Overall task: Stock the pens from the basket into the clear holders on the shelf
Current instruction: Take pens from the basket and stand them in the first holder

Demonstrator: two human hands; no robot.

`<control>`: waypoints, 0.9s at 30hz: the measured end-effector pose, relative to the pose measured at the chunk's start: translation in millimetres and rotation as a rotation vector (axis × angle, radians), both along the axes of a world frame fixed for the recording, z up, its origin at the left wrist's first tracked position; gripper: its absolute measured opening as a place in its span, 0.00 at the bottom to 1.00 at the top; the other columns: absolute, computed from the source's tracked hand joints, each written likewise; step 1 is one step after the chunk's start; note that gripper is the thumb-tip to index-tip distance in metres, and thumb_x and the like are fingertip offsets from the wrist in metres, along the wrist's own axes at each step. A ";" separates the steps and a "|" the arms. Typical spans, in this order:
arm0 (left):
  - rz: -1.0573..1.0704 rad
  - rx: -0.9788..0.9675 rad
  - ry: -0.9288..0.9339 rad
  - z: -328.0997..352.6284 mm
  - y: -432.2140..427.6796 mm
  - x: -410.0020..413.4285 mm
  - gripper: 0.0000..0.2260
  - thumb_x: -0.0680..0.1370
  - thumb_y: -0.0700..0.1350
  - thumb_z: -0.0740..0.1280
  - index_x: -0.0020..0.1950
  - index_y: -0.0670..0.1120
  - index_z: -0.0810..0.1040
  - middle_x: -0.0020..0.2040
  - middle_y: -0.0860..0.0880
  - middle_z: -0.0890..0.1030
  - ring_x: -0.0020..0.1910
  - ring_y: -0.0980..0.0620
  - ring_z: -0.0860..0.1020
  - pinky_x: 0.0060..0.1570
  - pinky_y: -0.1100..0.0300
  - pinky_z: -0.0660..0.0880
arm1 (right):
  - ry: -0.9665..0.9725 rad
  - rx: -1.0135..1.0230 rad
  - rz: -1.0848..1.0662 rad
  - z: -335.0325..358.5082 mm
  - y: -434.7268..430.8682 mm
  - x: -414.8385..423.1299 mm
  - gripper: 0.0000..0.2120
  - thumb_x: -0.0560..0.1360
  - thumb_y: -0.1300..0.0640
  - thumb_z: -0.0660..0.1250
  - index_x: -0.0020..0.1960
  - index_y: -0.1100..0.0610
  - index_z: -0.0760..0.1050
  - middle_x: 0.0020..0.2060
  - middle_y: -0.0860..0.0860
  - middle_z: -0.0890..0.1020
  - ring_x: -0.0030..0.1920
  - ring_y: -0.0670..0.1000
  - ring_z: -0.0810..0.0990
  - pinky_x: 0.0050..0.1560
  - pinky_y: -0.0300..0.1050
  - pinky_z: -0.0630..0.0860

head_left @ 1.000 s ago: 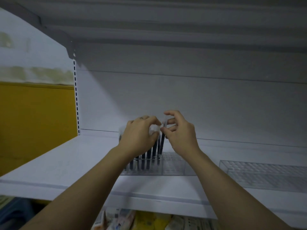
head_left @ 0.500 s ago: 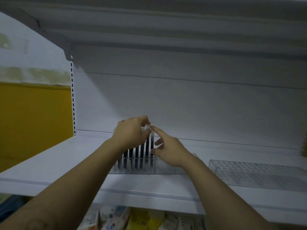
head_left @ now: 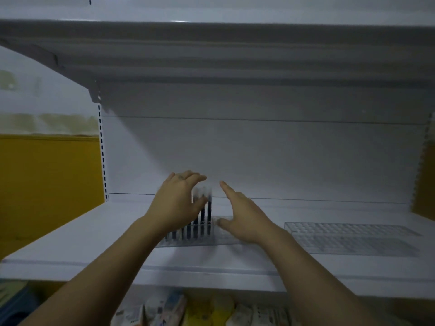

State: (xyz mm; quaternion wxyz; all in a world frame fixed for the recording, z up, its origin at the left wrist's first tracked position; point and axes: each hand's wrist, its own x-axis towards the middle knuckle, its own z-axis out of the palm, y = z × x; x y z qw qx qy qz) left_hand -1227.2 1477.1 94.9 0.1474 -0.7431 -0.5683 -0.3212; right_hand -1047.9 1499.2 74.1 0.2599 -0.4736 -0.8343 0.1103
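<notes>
Several dark pens (head_left: 203, 220) with pale caps stand upright in a clear holder (head_left: 219, 240) on the white shelf (head_left: 94, 236). My left hand (head_left: 176, 203) hovers over the pens' left side, fingers spread and relaxed, holding nothing; it hides some of the pens. My right hand (head_left: 242, 215) is just right of the pens, fingers straight, thumb low near the holder's rim. A second clear holder (head_left: 348, 238) lies flat farther right with nothing in it. The basket is out of view.
The shelf's back panel (head_left: 259, 156) rises close behind the holders, and another shelf (head_left: 211, 55) hangs overhead. Packaged goods (head_left: 188, 311) sit on the level below. A yellow wall (head_left: 47, 189) is at the left.
Both hands have let go of the pens' tops and opened. My right hand has drawn a little to the right of the pens. The camera has tilted upward slightly.
</notes>
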 end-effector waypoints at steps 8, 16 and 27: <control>-0.134 -0.008 -0.003 -28.2 -42.9 55.5 0.22 0.77 0.52 0.66 0.70 0.53 0.69 0.69 0.54 0.71 0.68 0.54 0.66 0.68 0.59 0.62 | 0.047 0.122 -0.074 -5.7 -48.7 48.4 0.36 0.76 0.47 0.68 0.77 0.42 0.52 0.75 0.44 0.59 0.73 0.50 0.63 0.71 0.49 0.64; -0.324 0.038 -0.019 -99.3 -69.1 131.4 0.16 0.76 0.49 0.67 0.63 0.50 0.76 0.58 0.51 0.79 0.59 0.50 0.73 0.57 0.52 0.72 | 0.114 0.232 -0.231 -73.0 -104.5 137.6 0.26 0.75 0.51 0.69 0.71 0.44 0.66 0.67 0.42 0.70 0.67 0.43 0.67 0.63 0.36 0.62; -0.319 -0.497 -0.032 -268.9 -87.5 182.2 0.19 0.77 0.53 0.65 0.68 0.52 0.72 0.65 0.50 0.76 0.64 0.48 0.72 0.61 0.55 0.70 | 0.086 -0.189 -0.387 -250.8 -135.0 186.5 0.23 0.75 0.53 0.71 0.68 0.50 0.72 0.65 0.50 0.73 0.65 0.52 0.71 0.62 0.45 0.69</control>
